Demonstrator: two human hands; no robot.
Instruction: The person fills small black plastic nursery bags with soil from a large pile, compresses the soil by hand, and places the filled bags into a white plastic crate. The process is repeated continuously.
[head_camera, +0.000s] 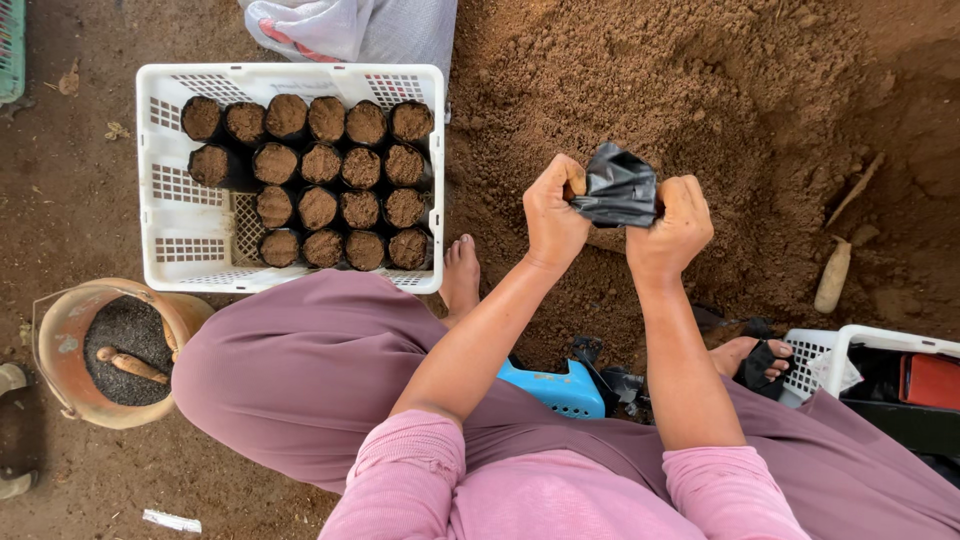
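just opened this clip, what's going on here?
A seated person holds a crumpled black plastic bag in both hands, left hand and right hand, above a pile of loose soil. To their left, a white crate holds rows of black bags filled with soil, with space left in it. A bucket of dark grains with a wooden-handled tool in it sits nearby.

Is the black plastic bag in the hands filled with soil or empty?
Empty, it seems: the black plastic bag hangs crumpled and flat between both hands, no soil visible inside.
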